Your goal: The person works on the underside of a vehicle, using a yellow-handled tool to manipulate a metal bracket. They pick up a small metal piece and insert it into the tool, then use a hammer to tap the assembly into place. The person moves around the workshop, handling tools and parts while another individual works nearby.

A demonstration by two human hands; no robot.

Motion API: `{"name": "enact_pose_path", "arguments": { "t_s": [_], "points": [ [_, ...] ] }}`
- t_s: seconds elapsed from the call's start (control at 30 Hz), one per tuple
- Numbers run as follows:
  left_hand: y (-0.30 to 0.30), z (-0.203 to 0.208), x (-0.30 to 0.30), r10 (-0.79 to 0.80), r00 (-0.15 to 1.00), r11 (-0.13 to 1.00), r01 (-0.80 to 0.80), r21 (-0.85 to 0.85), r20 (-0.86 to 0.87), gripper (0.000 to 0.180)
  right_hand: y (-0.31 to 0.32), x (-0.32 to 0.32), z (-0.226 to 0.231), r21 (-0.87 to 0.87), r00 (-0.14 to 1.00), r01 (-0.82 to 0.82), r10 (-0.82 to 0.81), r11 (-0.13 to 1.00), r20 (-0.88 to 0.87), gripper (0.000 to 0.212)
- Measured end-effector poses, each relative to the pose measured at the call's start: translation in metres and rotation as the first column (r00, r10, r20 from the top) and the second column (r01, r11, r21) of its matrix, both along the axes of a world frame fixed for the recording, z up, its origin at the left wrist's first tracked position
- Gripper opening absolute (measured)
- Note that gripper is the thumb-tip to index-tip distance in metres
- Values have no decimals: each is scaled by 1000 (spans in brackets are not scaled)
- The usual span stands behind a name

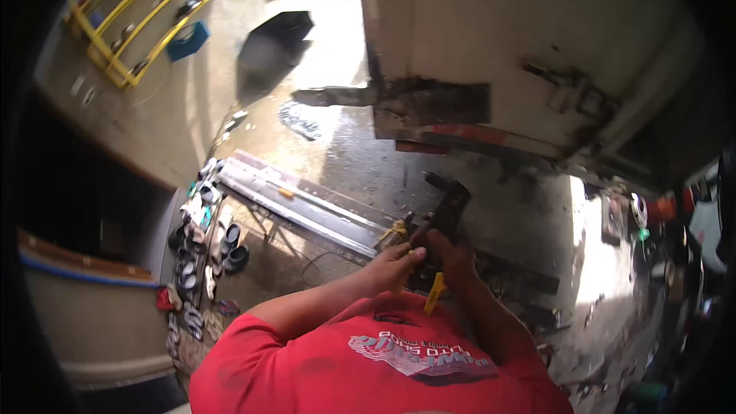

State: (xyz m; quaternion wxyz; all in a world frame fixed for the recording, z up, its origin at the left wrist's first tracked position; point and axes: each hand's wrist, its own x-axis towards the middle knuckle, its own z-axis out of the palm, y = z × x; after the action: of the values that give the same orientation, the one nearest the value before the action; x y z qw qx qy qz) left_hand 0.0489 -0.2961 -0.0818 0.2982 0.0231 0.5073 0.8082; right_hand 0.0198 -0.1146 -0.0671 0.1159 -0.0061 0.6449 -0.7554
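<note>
Fingers of both the left hand and right hand clamp the dark, angular metal tool, seemingly heavy, rigid, best gripped low on its body.

Outdoor repair yard, oily concrete floor, scrap metal rails, scattered parts

Both hands meet at chest height: the left hand pinches a dark angular metal bar that rises above its fingers, while the right hand grips it alongside. A slim yellow plastic handle hangs just below the fingers.
</note>
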Motion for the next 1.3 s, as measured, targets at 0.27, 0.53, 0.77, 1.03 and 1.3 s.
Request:
{"name": "enact_pose_path", "arguments": {
  "t_s": [0.27, 0.53, 0.77, 1.03, 1.3],
  "points": [
    [-37, 28, 84, 82, 962, 993, -101, -63, -260, 85, -63, 50, 26, -153, 993, -108, 98, 982, -71, 37],
    [-171, 40, 168, 206, 942, 951, -257, -172, -266, 101, -202, 52, 38, -146, 755, -656, 644, 740, -124, 53],
    [-389, -28, 270, 289, 934, 566, -344, -749, -211, 110, -422, 79, -33, 41, 558, -830, 828, 556, 57, 28],
    [-589, -158, 571, 571, 716, 159, 383, -910, 401, 80, -423, 66, -245, 803, 690, -596, 501, -17, 523, 43],
    [-590, -156, 665, 735, 498, 468, 119, -876, 460, 69, -396, 108, -275, 608, 609, -774, 56, -177, 791, 43]
  ]
}}
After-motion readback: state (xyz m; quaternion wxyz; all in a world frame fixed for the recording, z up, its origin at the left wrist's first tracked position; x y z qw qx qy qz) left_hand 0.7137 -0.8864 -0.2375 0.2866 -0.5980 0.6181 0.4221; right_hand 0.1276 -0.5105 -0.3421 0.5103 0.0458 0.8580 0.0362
